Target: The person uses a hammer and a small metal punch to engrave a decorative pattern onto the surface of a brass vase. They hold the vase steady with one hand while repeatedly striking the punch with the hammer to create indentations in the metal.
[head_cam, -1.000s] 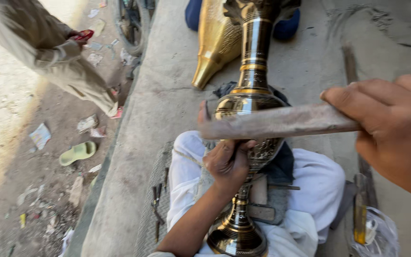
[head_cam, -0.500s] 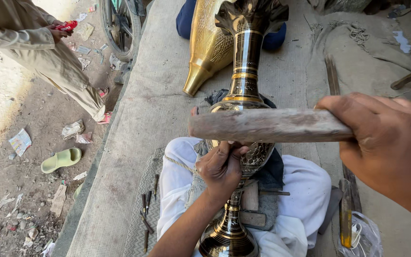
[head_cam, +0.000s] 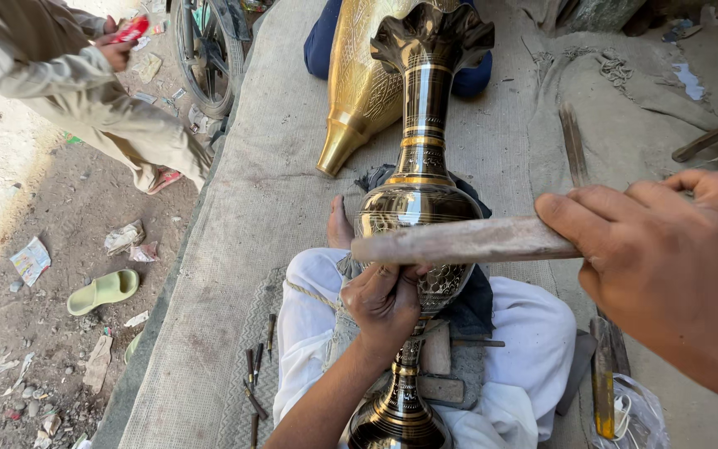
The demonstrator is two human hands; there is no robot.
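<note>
Gripping wooden bar (head_cam: 467, 239) right hand (head_cam: 666, 266), left hand (head_cam: 386, 303) clasping brass vase (head_cam: 419, 199), chisels (head_cam: 255, 374) beside

vase (head_cam: 415, 199) lies across the lap, on the mat (head_cam: 234, 249). left hand (head_cam: 386, 303) on its belly, rod (head_cam: 467, 239) in right hand (head_cam: 666, 266) crossing above. second vase (head_cam: 359, 91) behind. chisels (head_cam: 255, 374) left of the lap, sandal (head_cam: 103, 291) further left on the ground.

An open-air metal-engraving workshop at a roadside is shown. A tall engraved brass vase (head_cam: 420, 208) is laid across a lap on a coarse woven mat (head_cam: 234, 249). Small chisels (head_cam: 255, 374) are scattered just left of the vase's foot, and a golden engraved vessel (head_cam: 359, 83) lies beyond its neck. Littered dirt ground (head_cam: 35, 333) and a wheel (head_cam: 205, 50) are seen further left.
</note>
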